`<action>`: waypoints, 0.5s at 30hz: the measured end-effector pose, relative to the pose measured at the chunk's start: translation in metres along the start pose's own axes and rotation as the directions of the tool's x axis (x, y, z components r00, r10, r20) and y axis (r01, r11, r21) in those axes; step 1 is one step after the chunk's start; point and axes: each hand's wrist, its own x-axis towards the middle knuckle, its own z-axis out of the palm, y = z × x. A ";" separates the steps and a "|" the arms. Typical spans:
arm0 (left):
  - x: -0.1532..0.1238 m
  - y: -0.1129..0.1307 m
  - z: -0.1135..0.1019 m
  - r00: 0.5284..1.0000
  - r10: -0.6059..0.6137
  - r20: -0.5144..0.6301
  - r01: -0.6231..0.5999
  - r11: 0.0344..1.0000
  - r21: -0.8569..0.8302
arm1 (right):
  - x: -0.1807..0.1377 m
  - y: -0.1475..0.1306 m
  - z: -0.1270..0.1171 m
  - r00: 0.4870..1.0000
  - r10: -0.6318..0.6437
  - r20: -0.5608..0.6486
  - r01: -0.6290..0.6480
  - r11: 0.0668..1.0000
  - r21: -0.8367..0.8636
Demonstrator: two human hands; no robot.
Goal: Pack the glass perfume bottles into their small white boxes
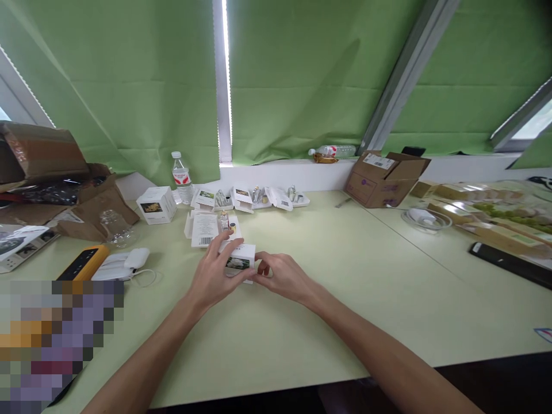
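Observation:
My left hand (212, 271) grips a small white box (240, 262) with a picture of white flowers and green leaves, its thumb on the near side and its fingers over the top. At the box's right end is my right hand (284, 277), fingers curled and closed on the edge; the exact hold is partly hidden. Just beyond lies an opened white carton (203, 230) with a barcode, and a small glass bottle with a gold top (224, 221) sits beside it. Farther back, several opened cartons (241, 198) with small bottles stand in a row.
At the back left are a larger white box (156, 205) and a water bottle (181, 178). A brown carton (86, 210) and an orange device (84, 264) lie left. An open cardboard box (373, 183), coiled cable (426, 219) and black bar (511, 261) occupy the right.

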 end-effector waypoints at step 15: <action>0.002 0.009 -0.003 0.993 0.039 -0.112 -0.022 0.988 0.150 | -0.004 -0.008 0.000 0.993 -0.083 0.082 0.079 0.995 0.057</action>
